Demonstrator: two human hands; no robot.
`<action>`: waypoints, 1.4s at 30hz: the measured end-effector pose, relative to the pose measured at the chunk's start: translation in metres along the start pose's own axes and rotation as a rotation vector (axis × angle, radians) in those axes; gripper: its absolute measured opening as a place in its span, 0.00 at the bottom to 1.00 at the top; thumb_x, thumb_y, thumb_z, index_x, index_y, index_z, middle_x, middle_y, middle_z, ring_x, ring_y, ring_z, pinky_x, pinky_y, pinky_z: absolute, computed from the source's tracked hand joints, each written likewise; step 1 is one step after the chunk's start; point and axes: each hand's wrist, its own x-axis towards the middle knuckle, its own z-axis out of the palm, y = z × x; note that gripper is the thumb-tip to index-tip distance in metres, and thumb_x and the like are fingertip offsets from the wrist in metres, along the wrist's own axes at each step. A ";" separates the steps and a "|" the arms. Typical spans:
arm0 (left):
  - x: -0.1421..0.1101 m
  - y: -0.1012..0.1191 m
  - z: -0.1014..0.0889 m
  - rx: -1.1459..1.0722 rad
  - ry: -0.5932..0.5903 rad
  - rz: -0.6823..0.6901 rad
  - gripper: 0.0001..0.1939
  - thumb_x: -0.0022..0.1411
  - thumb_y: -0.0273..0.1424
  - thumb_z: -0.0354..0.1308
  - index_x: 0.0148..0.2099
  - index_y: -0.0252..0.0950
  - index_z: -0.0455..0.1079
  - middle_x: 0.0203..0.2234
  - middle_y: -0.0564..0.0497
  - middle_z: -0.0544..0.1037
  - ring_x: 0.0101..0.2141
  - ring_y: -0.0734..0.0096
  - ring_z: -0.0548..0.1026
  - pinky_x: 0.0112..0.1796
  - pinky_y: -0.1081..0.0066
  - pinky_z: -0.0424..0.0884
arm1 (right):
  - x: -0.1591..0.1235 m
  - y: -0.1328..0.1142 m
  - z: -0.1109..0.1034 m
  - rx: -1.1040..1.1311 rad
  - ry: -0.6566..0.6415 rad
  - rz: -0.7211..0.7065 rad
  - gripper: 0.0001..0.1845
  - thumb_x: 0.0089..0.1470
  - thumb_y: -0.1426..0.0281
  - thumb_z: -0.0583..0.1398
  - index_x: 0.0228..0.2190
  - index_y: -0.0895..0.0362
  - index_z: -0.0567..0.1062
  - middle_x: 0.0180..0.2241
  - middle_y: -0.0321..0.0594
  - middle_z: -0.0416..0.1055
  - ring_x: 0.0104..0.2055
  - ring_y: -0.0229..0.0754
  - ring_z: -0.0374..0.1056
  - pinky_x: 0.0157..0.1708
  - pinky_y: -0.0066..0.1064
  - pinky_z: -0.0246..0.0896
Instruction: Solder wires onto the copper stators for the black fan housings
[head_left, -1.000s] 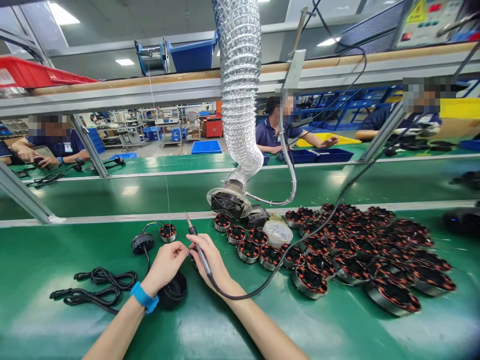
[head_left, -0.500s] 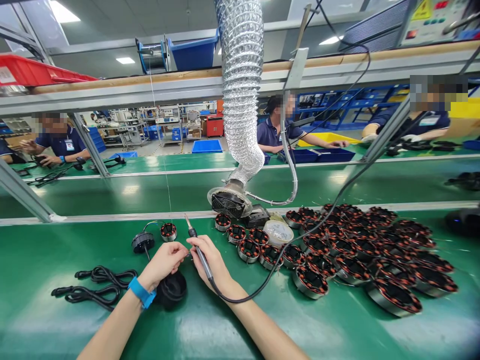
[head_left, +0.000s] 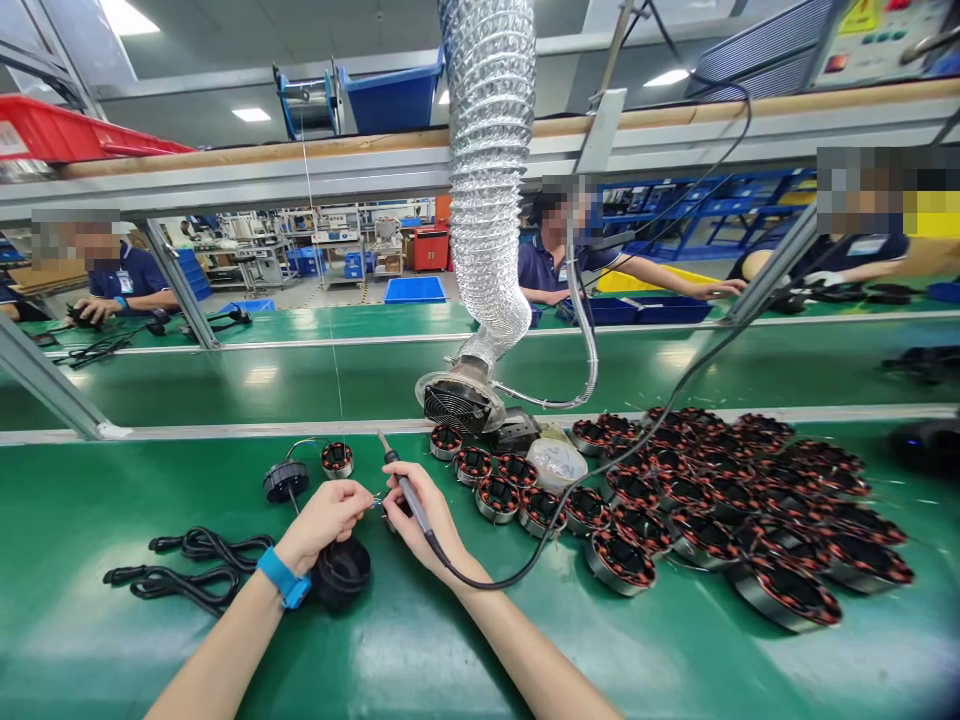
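Right hand (head_left: 429,520) has eased the soldering iron (head_left: 411,497) right, beside stators (head_left: 497,500).

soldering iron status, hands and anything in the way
Right hand gripping soldering iron, left hand pinching thin wire ends, black round housing just below left hand

txt: none legible | yel warn sign (head_left: 861,16): too small, unreadable

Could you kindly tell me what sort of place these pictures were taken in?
Probably an electronics factory assembly line: a long green workbench, a slim black soldering iron in the right hand, many round metal-ringed motor stators, and a silver ribbed fume-extraction duct.
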 end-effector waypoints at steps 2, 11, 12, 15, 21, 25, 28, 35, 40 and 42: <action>-0.001 0.001 0.002 0.017 0.010 0.009 0.19 0.49 0.46 0.63 0.28 0.35 0.63 0.15 0.63 0.56 0.15 0.85 0.47 0.18 0.76 0.42 | 0.001 0.001 0.000 0.010 -0.009 0.016 0.22 0.49 0.80 0.54 0.47 0.53 0.69 0.37 0.37 0.66 0.31 0.35 0.68 0.32 0.25 0.67; -0.005 0.007 0.006 0.077 0.023 0.018 0.24 0.46 0.51 0.63 0.28 0.36 0.62 0.14 0.64 0.53 0.16 0.84 0.46 0.17 0.76 0.42 | -0.002 0.000 0.000 -0.011 0.056 0.008 0.22 0.49 0.79 0.55 0.47 0.54 0.70 0.38 0.39 0.68 0.32 0.36 0.69 0.34 0.27 0.68; -0.006 0.007 0.006 0.079 0.023 0.020 0.24 0.46 0.51 0.63 0.28 0.36 0.62 0.15 0.64 0.53 0.16 0.84 0.46 0.17 0.76 0.42 | -0.003 -0.003 -0.001 -0.006 0.069 0.013 0.21 0.51 0.78 0.56 0.47 0.54 0.71 0.38 0.39 0.69 0.33 0.36 0.70 0.35 0.27 0.69; -0.006 0.007 0.007 0.091 0.027 0.024 0.24 0.46 0.51 0.63 0.28 0.36 0.62 0.15 0.64 0.53 0.16 0.84 0.47 0.17 0.76 0.42 | -0.006 -0.012 -0.008 -0.016 0.137 0.045 0.15 0.58 0.72 0.56 0.47 0.54 0.73 0.38 0.40 0.72 0.33 0.38 0.70 0.36 0.28 0.68; -0.005 0.006 0.008 0.114 0.027 0.035 0.24 0.47 0.52 0.62 0.28 0.36 0.63 0.15 0.63 0.55 0.15 0.83 0.48 0.17 0.76 0.43 | -0.014 -0.019 -0.018 -0.063 0.340 0.014 0.13 0.63 0.64 0.53 0.33 0.56 0.74 0.24 0.37 0.70 0.25 0.38 0.68 0.26 0.28 0.64; -0.007 0.008 0.009 0.140 0.037 0.041 0.23 0.48 0.51 0.61 0.28 0.35 0.63 0.15 0.63 0.55 0.15 0.83 0.49 0.17 0.76 0.44 | -0.018 -0.017 -0.019 -0.060 0.338 0.005 0.15 0.62 0.63 0.52 0.29 0.55 0.72 0.19 0.36 0.67 0.23 0.40 0.68 0.21 0.27 0.62; -0.007 0.009 0.009 0.141 0.037 0.044 0.23 0.47 0.51 0.62 0.28 0.35 0.63 0.14 0.62 0.56 0.15 0.83 0.49 0.17 0.76 0.45 | -0.019 -0.017 -0.018 -0.066 0.325 0.017 0.15 0.62 0.63 0.52 0.28 0.55 0.72 0.18 0.35 0.67 0.22 0.39 0.68 0.19 0.27 0.60; -0.006 0.009 0.009 0.148 0.039 0.048 0.24 0.47 0.52 0.61 0.28 0.35 0.64 0.13 0.64 0.54 0.14 0.83 0.49 0.17 0.76 0.44 | -0.018 -0.019 -0.017 -0.061 0.312 0.035 0.15 0.62 0.63 0.52 0.28 0.55 0.71 0.19 0.35 0.67 0.21 0.39 0.68 0.18 0.26 0.58; -0.007 0.009 0.009 0.137 0.049 0.042 0.24 0.47 0.52 0.62 0.29 0.35 0.64 0.14 0.63 0.56 0.15 0.83 0.50 0.16 0.76 0.45 | -0.017 -0.019 -0.017 -0.040 0.319 0.058 0.16 0.62 0.62 0.51 0.27 0.55 0.72 0.20 0.36 0.69 0.21 0.39 0.67 0.17 0.26 0.57; -0.007 0.008 0.009 0.130 0.051 0.043 0.24 0.46 0.52 0.62 0.29 0.35 0.64 0.14 0.63 0.56 0.15 0.83 0.50 0.16 0.76 0.45 | -0.017 -0.018 -0.017 -0.033 0.328 0.070 0.16 0.62 0.61 0.52 0.28 0.55 0.72 0.20 0.36 0.69 0.21 0.39 0.67 0.17 0.26 0.57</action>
